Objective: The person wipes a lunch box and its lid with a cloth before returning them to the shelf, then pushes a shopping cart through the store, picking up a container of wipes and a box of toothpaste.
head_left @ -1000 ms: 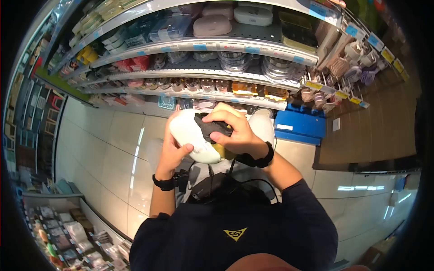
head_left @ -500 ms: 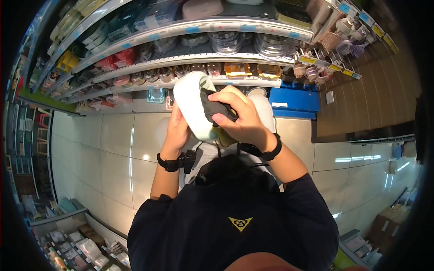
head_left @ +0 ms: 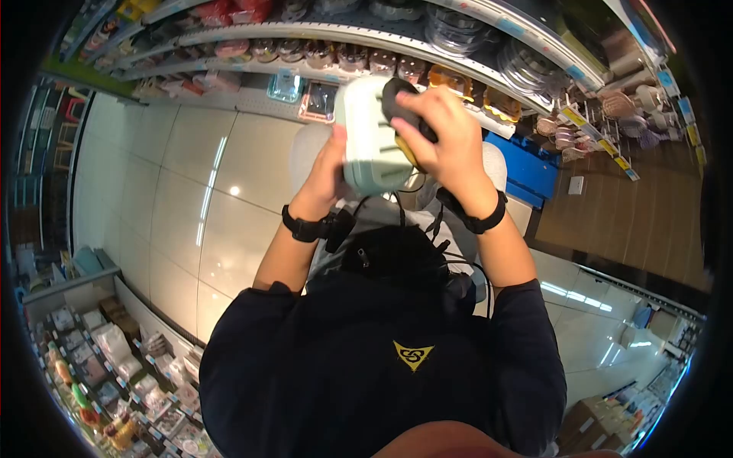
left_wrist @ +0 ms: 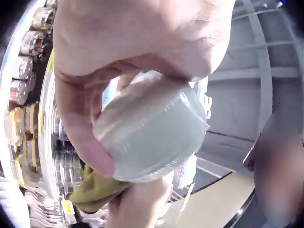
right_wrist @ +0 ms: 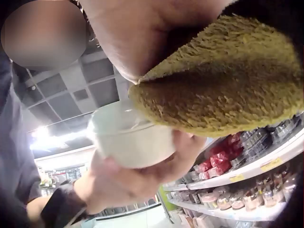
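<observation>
A pale green-white container [head_left: 366, 145] is held on its side in front of the body, its narrow side toward the head camera. My left hand [head_left: 324, 172] grips it from the left; the left wrist view shows the container [left_wrist: 152, 128] with thumb and fingers round it. My right hand [head_left: 450, 145] pinches a bunched cloth, dark [head_left: 401, 103] on one face and fuzzy yellow-green on the other, against the container's right side. In the right wrist view the fuzzy cloth [right_wrist: 228, 80] hangs beneath the hand, partly covering the container [right_wrist: 135, 137].
Shelves [head_left: 328, 30] of containers and jars stand ahead, with a blue box [head_left: 523, 172] at their foot. Brushes hang at the right. Tiled floor [head_left: 175, 198] lies to the left, a bin of packaged goods [head_left: 114, 343] at the lower left. Cables hang by the waist.
The container has turned from its broad face to its narrow side and moved right and up in the head view. Both hands moved with it, still holding container and cloth.
</observation>
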Motion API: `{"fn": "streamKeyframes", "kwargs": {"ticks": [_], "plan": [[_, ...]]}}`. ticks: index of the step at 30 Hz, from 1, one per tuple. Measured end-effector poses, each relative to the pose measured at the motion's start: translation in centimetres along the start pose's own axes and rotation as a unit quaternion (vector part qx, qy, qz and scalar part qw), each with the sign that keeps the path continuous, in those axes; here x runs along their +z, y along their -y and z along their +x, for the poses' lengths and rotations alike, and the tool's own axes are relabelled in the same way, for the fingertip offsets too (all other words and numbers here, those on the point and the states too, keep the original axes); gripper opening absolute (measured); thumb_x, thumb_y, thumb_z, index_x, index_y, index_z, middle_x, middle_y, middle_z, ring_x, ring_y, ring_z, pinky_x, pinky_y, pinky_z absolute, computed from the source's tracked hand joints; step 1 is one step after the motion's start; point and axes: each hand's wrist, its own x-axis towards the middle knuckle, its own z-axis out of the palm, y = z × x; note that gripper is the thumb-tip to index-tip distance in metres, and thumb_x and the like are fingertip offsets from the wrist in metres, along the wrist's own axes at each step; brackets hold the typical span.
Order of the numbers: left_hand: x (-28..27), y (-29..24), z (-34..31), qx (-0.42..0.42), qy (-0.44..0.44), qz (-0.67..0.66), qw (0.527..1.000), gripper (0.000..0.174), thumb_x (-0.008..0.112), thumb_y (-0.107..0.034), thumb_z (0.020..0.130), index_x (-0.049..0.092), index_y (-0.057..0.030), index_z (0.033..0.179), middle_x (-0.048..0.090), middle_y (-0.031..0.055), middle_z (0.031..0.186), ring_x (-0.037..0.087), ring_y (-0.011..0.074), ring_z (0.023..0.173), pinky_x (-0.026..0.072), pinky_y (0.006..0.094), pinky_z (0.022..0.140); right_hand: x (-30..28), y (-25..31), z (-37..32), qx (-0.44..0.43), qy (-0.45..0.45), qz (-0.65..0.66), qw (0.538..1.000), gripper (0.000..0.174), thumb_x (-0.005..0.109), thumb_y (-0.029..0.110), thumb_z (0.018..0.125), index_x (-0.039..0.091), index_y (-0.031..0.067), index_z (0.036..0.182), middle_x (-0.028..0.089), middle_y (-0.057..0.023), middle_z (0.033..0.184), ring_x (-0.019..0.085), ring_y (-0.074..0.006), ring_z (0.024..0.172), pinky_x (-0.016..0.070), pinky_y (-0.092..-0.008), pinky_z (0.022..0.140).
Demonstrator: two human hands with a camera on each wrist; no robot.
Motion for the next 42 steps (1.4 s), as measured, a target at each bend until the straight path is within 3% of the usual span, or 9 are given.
{"fn": "streamKeyframes", "kwargs": {"ticks": [5, 11, 16, 22, 30, 33, 37, 38, 42], "plan": [[-0.4, 0.1, 1.1, 0.035, -0.017, -0.009, 0.999, 0.08, 0.033, -0.065, 0.103, 0.041, 0.0009, 0.148, 0.058, 0.0161, 0.137, 0.062, 0.0269, 0.12, 0.0502, 0.0402, 0.104, -0.2, 0.8, -2.6, -0.028, 0.105, 0.058, 0.992, 0.036, 0.085, 0.02, 0.073, 0.07, 0.016, 0.106, 0.059, -0.0049, 0.086, 0.064, -0.0258, 0.068, 0.0512, -0.0365, 0.056], [-1.0, 2.4, 1.7, -0.011, 0.097, -0.038, 0.994, 0.076, 0.043, -0.06, 0.102, 0.036, -0.0016, 0.151, 0.057, 0.0167, 0.138, 0.06, 0.0248, 0.123, 0.0503, 0.0398, 0.103, -0.2, -1.5, 0.0, 0.003, 0.012, -0.011, 1.0, 0.034, 0.084, 0.02, 0.075, 0.071, 0.0123, 0.105, 0.062, -0.0047, 0.089, 0.065, -0.0245, 0.072, 0.0526, -0.0351, 0.06], [-1.2, 0.9, 2.0, 0.016, 0.057, -0.058, 0.997, 0.075, 0.043, -0.056, 0.102, 0.036, 0.0006, 0.15, 0.058, 0.0184, 0.135, 0.06, 0.0258, 0.123, 0.0483, 0.0388, 0.105, 0.6, -0.1, -3.3, -0.007, 0.122, 0.078, 0.989, 0.038, 0.087, 0.017, 0.07, 0.071, 0.0121, 0.104, 0.061, -0.0069, 0.091, 0.065, -0.027, 0.072, 0.0532, -0.036, 0.06], [-1.4, 2.2, 1.7, -0.05, 0.045, 0.027, 0.997, 0.089, 0.059, -0.062, 0.095, 0.029, -0.002, 0.154, 0.051, 0.0111, 0.141, 0.053, 0.0192, 0.127, 0.0459, 0.0357, 0.106, 0.6, -2.7, -1.4, 0.026, 0.047, 0.065, 0.996, 0.031, 0.082, 0.009, 0.077, 0.068, 0.0046, 0.104, 0.066, -0.0115, 0.093, 0.066, -0.028, 0.081, 0.0529, -0.0355, 0.067], [-2.1, 0.9, 3.8, 0.011, 0.096, -0.056, 0.994, 0.074, 0.054, -0.049, 0.102, 0.029, -0.002, 0.153, 0.051, 0.0129, 0.142, 0.054, 0.021, 0.127, 0.044, 0.0364, 0.108, 0.7, -1.6, -3.1, -0.006, 0.142, 0.089, 0.986, 0.037, 0.084, 0.016, 0.072, 0.068, 0.0079, 0.104, 0.061, -0.0091, 0.088, 0.065, -0.0271, 0.073, 0.0523, -0.0363, 0.062], [-0.9, 1.9, 2.9, -0.022, 0.055, 0.047, 0.997, 0.074, 0.053, -0.048, 0.102, 0.028, -0.0022, 0.154, 0.05, 0.0118, 0.143, 0.053, 0.0194, 0.127, 0.043, 0.035, 0.109, 0.5, -3.3, -1.5, 0.042, 0.014, 0.049, 0.998, 0.031, 0.081, 0.011, 0.078, 0.067, 0.0045, 0.104, 0.064, -0.0116, 0.091, 0.065, -0.0288, 0.076, 0.0521, -0.0364, 0.064], [-1.2, 3.5, 3.7, -0.057, -0.018, 0.013, 0.998, 0.07, 0.053, -0.045, 0.102, 0.03, -0.0015, 0.153, 0.05, 0.0139, 0.143, 0.054, 0.022, 0.127, 0.0451, 0.0367, 0.109, 0.4, -2.9, -2.1, -0.005, 0.049, 0.071, 0.996, 0.032, 0.082, 0.012, 0.077, 0.068, 0.0065, 0.105, 0.066, -0.0114, 0.094, 0.068, -0.0291, 0.08, 0.0552, -0.037, 0.07], [-2.3, 3.4, 3.5, -0.047, 0.063, -0.102, 0.992, 0.065, 0.048, -0.045, 0.105, 0.036, 0.0005, 0.149, 0.054, 0.0158, 0.14, 0.056, 0.0244, 0.126, 0.0462, 0.0388, 0.109, 0.4, -1.5, -3.2, 0.106, 0.098, 0.154, 0.977, 0.035, 0.085, 0.014, 0.074, 0.069, 0.009, 0.104, 0.067, -0.0097, 0.095, 0.069, -0.0295, 0.077, 0.0567, -0.0379, 0.07], [-2.0, 2.9, 3.0, -0.064, -0.031, -0.034, 0.997, 0.069, 0.04, -0.053, 0.106, 0.037, 0.0011, 0.149, 0.054, 0.0161, 0.142, 0.056, 0.0259, 0.128, 0.0462, 0.0384, 0.109, -0.4, -0.9, -3.5, 0.027, 0.12, 0.073, 0.99, 0.035, 0.086, 0.017, 0.073, 0.07, 0.0103, 0.103, 0.065, -0.0091, 0.092, 0.068, -0.029, 0.076, 0.0537, -0.0375, 0.062]]}}
